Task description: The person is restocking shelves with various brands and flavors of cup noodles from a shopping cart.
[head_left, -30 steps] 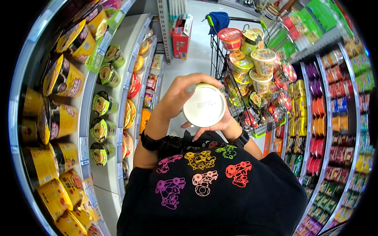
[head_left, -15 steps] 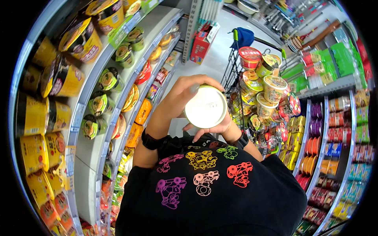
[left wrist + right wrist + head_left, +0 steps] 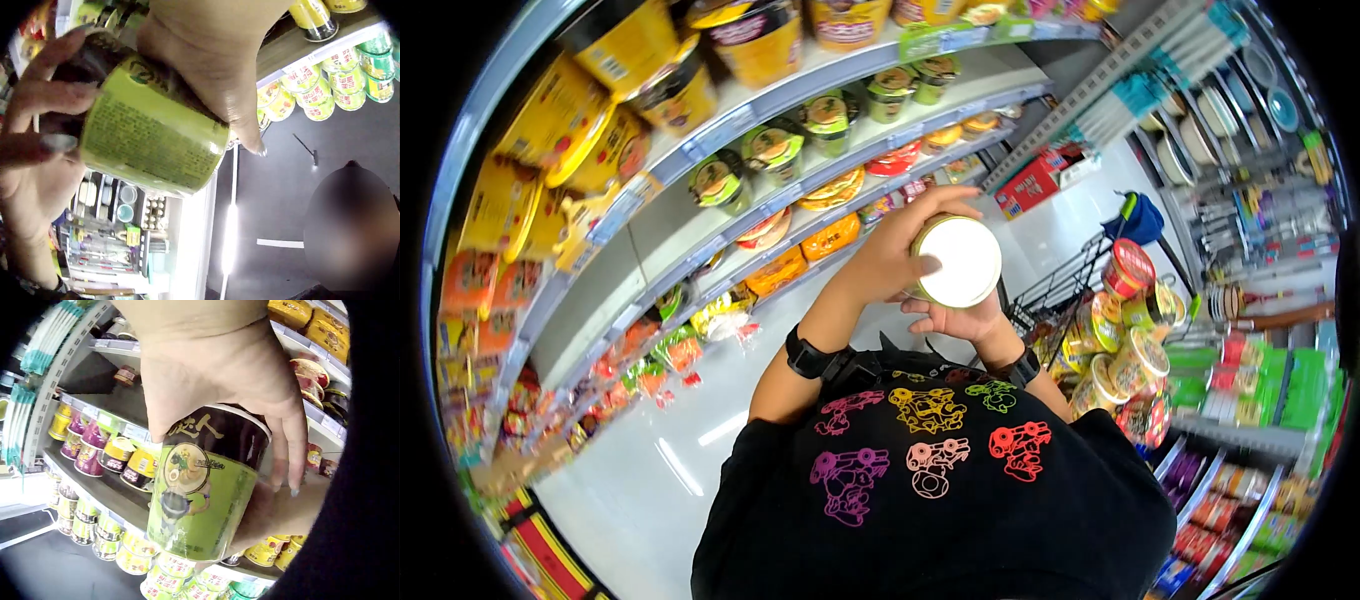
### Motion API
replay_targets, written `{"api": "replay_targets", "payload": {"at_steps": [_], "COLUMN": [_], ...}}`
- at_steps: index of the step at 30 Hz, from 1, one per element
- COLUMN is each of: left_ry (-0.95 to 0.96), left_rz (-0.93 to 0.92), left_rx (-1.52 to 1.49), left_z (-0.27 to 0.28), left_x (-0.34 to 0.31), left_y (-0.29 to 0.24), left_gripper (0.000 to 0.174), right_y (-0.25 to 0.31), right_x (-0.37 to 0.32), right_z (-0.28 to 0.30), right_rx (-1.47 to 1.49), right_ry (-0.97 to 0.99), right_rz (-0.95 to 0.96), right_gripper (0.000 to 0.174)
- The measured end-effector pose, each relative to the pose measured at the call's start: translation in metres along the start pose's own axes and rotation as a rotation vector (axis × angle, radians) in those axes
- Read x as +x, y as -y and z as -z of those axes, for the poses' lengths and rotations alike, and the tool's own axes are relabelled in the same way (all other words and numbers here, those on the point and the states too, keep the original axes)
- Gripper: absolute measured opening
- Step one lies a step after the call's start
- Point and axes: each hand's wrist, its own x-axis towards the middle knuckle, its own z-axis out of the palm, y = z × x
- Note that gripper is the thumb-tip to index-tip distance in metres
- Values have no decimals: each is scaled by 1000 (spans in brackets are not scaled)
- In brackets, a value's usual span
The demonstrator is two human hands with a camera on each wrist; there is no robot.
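While left hand (image 3: 885,255) and right hand (image 3: 962,322) grip the noodle cup (image 3: 958,262) with curled fingers (image 3: 930,205), laden cart (image 3: 1052,290) beside, shelves (image 3: 730,125) ahead.

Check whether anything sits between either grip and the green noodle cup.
Nothing visible does. The left grip and the right grip, both bare hands, hold the green noodle cup directly, fingers curled on its wall.

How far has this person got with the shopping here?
Already done: the cart holds a heap of noodle cups. In hand: the left hand and right hand grip a green cup, white base turned upward. Left: that cup is not yet in the cart, and the shelves hold many more.
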Motion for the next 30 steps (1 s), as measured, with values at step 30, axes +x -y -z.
{"api": "replay_targets", "payload": {"at_steps": [30], "left_ry": [-1195], "left_rz": [159], "left_rx": [664], "left_z": [109], "left_x": [-249], "left_y": [-49], "left_gripper": [91], "right_y": [-47], "right_x": [362], "right_z": [-12], "right_rx": [-2903], "right_ry": [-320], "right_rz": [-133], "right_gripper": [100]}}
